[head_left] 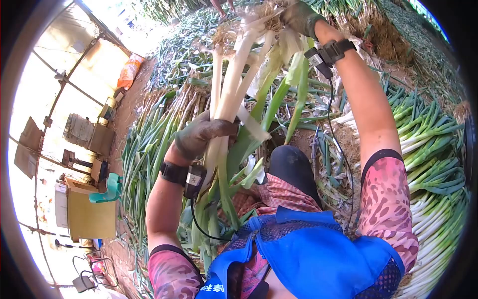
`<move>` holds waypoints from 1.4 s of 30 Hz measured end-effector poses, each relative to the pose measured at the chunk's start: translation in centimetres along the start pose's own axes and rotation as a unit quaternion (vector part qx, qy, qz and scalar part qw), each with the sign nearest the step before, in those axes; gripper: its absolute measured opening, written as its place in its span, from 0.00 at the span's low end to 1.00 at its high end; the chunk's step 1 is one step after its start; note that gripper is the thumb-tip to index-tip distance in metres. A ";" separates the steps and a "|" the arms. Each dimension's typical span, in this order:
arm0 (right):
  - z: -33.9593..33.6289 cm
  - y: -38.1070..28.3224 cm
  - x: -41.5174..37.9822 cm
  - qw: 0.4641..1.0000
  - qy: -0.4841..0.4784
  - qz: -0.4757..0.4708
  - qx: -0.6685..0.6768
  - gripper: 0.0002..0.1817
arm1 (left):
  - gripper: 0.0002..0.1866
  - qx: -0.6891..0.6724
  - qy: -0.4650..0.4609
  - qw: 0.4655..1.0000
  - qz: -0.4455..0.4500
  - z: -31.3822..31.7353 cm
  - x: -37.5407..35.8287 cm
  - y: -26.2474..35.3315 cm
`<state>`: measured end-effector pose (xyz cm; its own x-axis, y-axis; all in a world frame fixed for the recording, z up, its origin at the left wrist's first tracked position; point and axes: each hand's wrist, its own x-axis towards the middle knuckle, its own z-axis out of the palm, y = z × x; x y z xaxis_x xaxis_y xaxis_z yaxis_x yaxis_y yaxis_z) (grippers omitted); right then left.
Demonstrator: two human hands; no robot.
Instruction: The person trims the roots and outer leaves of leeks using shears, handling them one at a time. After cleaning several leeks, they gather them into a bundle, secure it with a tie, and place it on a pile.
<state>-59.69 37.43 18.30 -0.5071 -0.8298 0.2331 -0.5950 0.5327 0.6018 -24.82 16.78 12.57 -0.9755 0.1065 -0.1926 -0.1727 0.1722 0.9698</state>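
My left hand (pixel 206 134), in a dark glove, is wrapped round the white stems of a bunch of large green onions (pixel 231 89). The roots point up and away from me, and the green leaves hang down past my left wrist. At the root end, my right hand (pixel 300 19), also gloved, is closed around peeled outer leaves (pixel 292 45) beside the roots. Its fingertips are partly hidden there. Loose green leaves (pixel 275 105) dangle below that hand.
Piled green onions (pixel 428 144) lie on the right, more (pixel 149 134) on the left. Leaf scraps (pixel 331 174) cover the ground by my knee. Far left are a teal plastic chair (pixel 107 189), boxes (pixel 92 214) and an orange bag (pixel 130 71). A person's legs (pixel 219 7) show at the top.
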 end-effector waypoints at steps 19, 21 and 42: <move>-3.8 -17.3 -8.3 0.600 -0.066 -0.077 0.793 0.17 | 0.24 -0.054 0.012 0.998 -0.031 -1.2 1.6 -3.7; -2.2 -18.7 -8.1 0.492 -0.032 -0.149 0.857 0.16 | 0.25 -0.052 0.021 0.998 -0.043 -1.0 1.3 -3.7; -1.6 -8.0 -6.7 0.802 0.224 -0.058 0.551 0.15 | 0.24 0.023 0.045 0.999 -0.022 0.2 2.1 -5.4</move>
<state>-50.51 38.47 13.14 -0.2803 -0.7288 0.6247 -0.9368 0.0658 -0.3435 -25.88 16.23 6.88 -0.9757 0.0107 -0.2190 -0.2113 0.2195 0.9524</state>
